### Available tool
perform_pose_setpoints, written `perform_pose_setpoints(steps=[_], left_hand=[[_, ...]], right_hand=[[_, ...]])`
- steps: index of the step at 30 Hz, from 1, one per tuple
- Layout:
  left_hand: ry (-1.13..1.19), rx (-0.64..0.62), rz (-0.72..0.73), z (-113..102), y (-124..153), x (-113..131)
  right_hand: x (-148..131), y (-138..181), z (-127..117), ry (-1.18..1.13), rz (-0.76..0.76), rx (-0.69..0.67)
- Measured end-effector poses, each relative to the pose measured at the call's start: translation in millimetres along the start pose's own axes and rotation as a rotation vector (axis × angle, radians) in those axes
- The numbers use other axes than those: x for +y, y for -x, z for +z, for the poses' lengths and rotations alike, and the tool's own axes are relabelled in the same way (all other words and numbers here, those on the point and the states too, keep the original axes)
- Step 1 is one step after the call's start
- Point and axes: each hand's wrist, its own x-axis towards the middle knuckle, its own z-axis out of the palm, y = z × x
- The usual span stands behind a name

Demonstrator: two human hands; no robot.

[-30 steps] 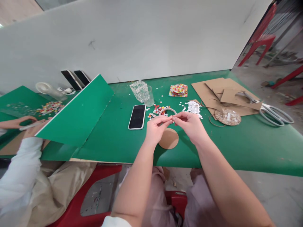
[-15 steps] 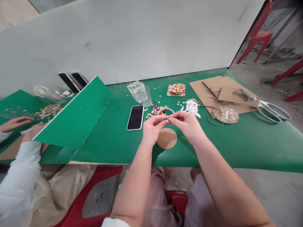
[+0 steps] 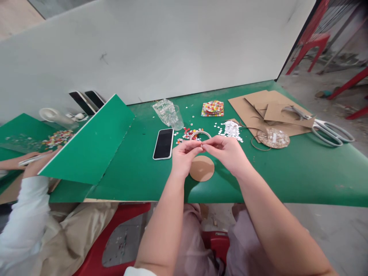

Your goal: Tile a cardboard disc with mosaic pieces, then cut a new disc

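My left hand (image 3: 185,155) and my right hand (image 3: 225,151) meet at the fingertips, both pinched closed. Whatever is between them is too small to make out. Just below lies a round brown cardboard disc (image 3: 202,169), flat on the green table (image 3: 129,168). A roll of tape (image 3: 204,133) rests behind my fingers, partly covered by them. Around it are scattered red, orange and white mosaic tiles (image 3: 188,133), and to the right is a heap of white tiles (image 3: 232,129).
A phone (image 3: 163,144), a clear cup (image 3: 176,119), a stack of mosaic coasters (image 3: 212,108), cardboard sheets (image 3: 244,103), scissors (image 3: 330,132) and a round bundle (image 3: 273,138) lie about. A green divider board (image 3: 94,145) stands left, with a co-worker's sleeve (image 3: 31,199) beyond.
My hands stay together, with the fingertips shifting slightly. The whole view has drifted a little. Beyond the divider, the co-worker's hands have moved, and a white pen-like object now shows there.
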Motion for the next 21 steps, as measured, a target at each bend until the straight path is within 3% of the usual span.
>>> perform_pose_setpoints(steps=[10,18,21], left_hand=[[-0.063,0.011,0.006,-0.9,0.3,-1.1],[-0.090,0.006,-0.015,1.1,1.1,0.3],[-0.076,-0.009,-0.036,3.0,0.7,2.8]], right_hand=[[0.4,-0.1,-0.3,0.278,-0.069,0.027],[7.0,-1.2,5.1,0.360,-0.096,0.124],[10.0,-3.7,3.0,0.249,-0.076,0.074]])
